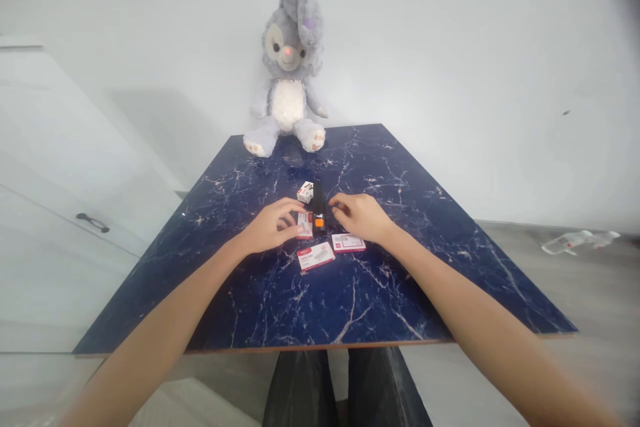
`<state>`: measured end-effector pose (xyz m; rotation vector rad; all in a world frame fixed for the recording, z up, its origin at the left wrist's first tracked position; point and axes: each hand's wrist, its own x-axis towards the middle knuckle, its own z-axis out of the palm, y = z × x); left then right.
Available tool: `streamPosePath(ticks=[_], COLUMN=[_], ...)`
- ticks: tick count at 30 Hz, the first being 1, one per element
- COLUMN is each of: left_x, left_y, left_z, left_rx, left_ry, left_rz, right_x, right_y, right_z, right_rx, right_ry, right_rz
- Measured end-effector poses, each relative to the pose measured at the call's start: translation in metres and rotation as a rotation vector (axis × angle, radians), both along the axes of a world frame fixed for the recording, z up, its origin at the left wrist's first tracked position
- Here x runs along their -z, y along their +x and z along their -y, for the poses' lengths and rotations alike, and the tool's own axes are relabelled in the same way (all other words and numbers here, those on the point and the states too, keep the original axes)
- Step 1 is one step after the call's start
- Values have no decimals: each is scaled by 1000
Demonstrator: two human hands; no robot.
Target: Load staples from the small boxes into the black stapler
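Blue marbled table (390, 293); hands (274, 223) near red-white boxes (320, 256), lettering (310, 259) unreadable.

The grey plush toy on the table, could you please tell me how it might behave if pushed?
The plush toy would probably squash, given its fluffy surface. Its folded ear suggests floppiness. It might tip, since its large head sits above a narrower body.

"What's the worktop (265, 307) like?"
"Dark blue, marbled with pale veins, brown along the front edge."
"And on it?"
"A grey plush toy (289, 105) sits at the far edge. Then a black object (319, 200) with an orange patch, a small box (305, 192) beside its far end, a red-and-white packet (305, 225) at its left, a second packet (316, 256) and third packet (349, 242) nearer the front."
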<state>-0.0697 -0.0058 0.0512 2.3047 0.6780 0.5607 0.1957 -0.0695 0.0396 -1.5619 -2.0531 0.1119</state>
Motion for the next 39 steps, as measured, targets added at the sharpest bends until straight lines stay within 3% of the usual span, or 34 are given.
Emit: streamPosePath(ticks=[6,10,13,16,19,21,26,29,32,34,39], left_x=[-17,-19,-18,-22,-24,-19,-1,-1,-6,-6,4], left_y=[0,14,16,7,0,-1,0,-7,-13,-12,3], left_z=[18,44,49,37,21,13,0,-7,-12,-11,-2], left_rx=[141,250,273,178,-116,-237,-114,0,133,133,-47], left_ry=[199,358,429,412,405,367,155,118,63,71,156], left_rz=[-156,-317,-338,-234,-134,-172,-132,-51,-131,-178,-127], right_x=[0,0,0,2,3,3,0,-3,-4,-2,1], right_y=[2,2,1,2,3,3,0,-1,0,2,3], right_z=[0,-1,-1,-2,-3,-3,0,2,0,-1,-2], right_rx=[1,5,3,2,14,11,-6,-9,-19,-20,-40], right_ry=[13,10,0,10,4,-15,-31,-31,-37,-37,-49], right_rz=[-1,2,4,4,2,4,14,17,20,25,32])
